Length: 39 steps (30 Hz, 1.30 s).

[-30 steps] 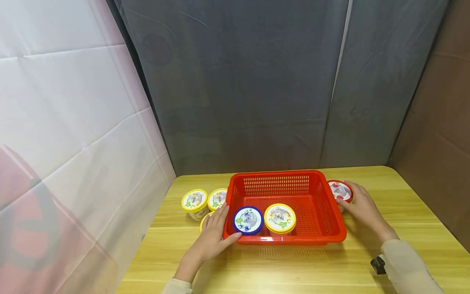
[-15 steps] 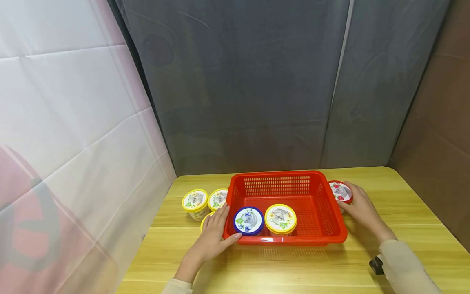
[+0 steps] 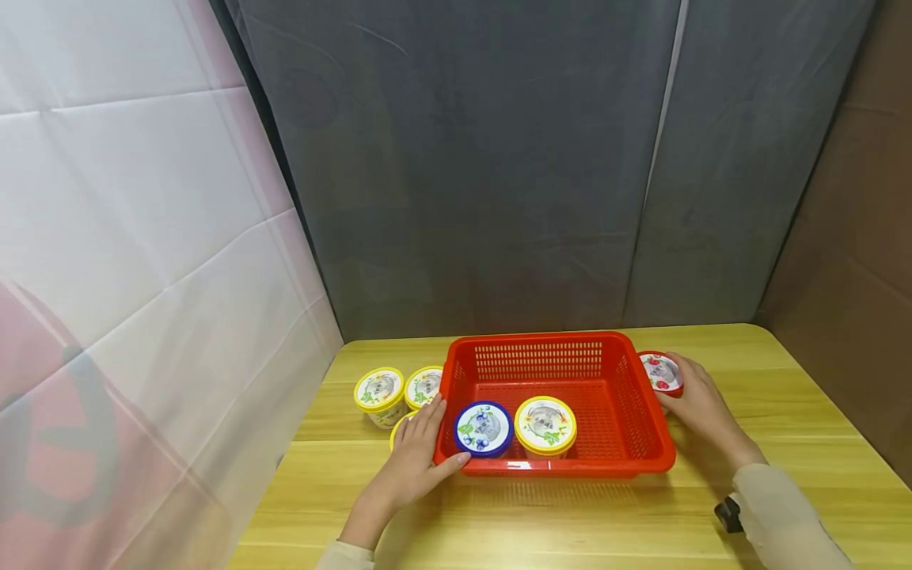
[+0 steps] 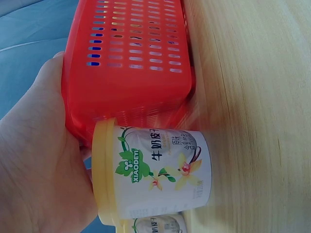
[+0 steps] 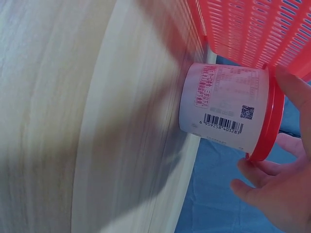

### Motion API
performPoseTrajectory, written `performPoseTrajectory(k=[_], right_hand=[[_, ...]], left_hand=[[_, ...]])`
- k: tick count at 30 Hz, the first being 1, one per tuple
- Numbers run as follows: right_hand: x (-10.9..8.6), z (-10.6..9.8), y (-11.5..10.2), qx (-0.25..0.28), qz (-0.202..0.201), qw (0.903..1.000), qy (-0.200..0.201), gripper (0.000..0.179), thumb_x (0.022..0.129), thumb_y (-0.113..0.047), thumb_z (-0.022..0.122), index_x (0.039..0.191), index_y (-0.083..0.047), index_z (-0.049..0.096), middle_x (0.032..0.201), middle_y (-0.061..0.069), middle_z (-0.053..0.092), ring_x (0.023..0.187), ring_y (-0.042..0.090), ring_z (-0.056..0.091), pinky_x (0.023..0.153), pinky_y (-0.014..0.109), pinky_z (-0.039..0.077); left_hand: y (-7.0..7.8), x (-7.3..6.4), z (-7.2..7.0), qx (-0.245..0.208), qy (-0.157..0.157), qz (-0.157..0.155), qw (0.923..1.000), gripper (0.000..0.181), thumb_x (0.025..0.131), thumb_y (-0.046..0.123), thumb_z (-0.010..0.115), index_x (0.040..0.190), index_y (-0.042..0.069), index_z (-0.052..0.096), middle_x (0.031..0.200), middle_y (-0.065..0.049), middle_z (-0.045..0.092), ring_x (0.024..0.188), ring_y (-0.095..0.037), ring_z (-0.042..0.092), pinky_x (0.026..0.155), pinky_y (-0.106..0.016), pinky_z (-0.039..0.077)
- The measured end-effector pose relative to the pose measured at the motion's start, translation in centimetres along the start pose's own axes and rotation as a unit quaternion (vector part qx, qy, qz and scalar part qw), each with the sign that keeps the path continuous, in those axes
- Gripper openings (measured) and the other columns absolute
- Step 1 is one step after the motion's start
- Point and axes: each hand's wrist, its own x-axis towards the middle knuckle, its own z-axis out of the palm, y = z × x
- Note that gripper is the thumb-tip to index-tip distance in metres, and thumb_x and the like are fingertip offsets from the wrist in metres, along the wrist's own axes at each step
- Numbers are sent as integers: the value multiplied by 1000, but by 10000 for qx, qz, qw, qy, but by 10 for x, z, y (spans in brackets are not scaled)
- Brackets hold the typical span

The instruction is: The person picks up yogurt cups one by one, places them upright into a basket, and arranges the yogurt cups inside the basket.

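White tub point(image 5: 226, 92), barcode point(image 5: 223, 123) wrist-view only: right hand point(image 3: 704, 402) grips, outstretched left point(image 3: 412, 465) touches basket point(image 3: 584, 465).

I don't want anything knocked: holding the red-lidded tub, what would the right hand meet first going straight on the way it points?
Most likely the basket: its right side, near the far corner, lies past the tub in the right hand. Any gap is hard to judge.

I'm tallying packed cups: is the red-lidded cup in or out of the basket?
Out: both the head and right wrist views show the red-lidded cup outside the basket, with the right hand gripping it.
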Motion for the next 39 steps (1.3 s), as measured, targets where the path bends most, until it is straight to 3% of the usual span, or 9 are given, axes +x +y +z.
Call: performPoseTrajectory(k=[21,30,39], right_hand=[[0,-2,1,-122,169,9998,-69,81,88,-21,73,152,1,29,145,34,36,126,50,39,102,72,36],[-2,-7,0,-158,245,9996,35,86,88,-38,73,151,1,31,148,34,34,129,51,36,102,74,33],[-4,-14,2,-137,218,9995,181,90,87,-41,73,151,3,29,147,35,35,129,52,36,101,75,32]], left_hand=[[0,0,1,-21,-24,-5,10000,98,87,68,55,159,12,19,169,-3,14,155,-32,17,123,-63,12],[1,0,-1,-5,1,7,10000,98,87,68,55,159,11,20,168,-4,14,155,-32,17,123,-62,12],[0,0,0,-4,12,-11,10000,97,87,68,54,159,11,20,168,-4,15,155,-32,17,123,-62,12]])
